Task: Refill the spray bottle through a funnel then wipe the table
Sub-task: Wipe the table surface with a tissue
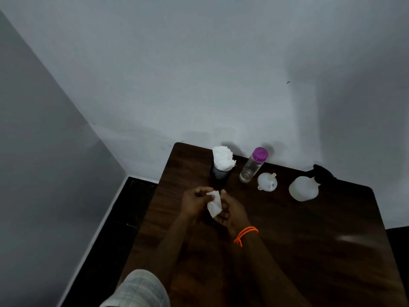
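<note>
Left hand [194, 201] and right hand [231, 212] together pinch a small white folded tissue [214, 203] above the dark wooden table [309, 240]; the translucent white spray bottle [303, 188] with black trigger head stands far right, beside the white plastic funnel [266, 182]

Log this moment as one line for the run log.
stage: wiping prep | left hand and right hand: holding tissue | funnel: on table

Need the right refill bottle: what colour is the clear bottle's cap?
Purple. The cap on the clear bottle shows best in the head view.
</note>
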`<state>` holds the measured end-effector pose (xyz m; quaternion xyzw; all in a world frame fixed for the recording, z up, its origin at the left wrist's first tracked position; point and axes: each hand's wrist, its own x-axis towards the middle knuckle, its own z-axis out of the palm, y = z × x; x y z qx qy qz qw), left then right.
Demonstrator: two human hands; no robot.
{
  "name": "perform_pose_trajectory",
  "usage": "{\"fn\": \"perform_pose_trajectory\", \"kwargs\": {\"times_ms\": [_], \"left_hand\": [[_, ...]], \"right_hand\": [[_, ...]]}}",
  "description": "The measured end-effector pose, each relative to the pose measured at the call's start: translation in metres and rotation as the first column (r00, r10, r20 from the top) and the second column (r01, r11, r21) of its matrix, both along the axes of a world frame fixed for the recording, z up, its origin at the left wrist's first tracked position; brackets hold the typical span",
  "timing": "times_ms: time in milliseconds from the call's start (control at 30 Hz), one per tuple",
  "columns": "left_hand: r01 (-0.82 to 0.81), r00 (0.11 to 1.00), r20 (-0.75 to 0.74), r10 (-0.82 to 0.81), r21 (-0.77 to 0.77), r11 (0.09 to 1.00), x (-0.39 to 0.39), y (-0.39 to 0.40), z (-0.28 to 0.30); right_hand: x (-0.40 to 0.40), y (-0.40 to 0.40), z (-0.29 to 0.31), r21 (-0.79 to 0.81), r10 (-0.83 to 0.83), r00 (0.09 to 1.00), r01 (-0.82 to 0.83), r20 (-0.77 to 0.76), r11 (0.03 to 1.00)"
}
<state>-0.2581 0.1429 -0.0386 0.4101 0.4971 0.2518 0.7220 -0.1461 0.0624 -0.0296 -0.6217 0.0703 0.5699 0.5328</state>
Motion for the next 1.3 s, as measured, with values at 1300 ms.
{"fn": "perform_pose_trajectory", "kwargs": {"times_ms": [1300], "left_hand": [[0.941,0.303,-0.949,-0.088,0.283,0.187,-0.047,0.081,-0.078]], "right_hand": [[-0.048,0.059,-0.087,-0.820,0.684,-0.473,-0.447,0.556,0.358]]}}
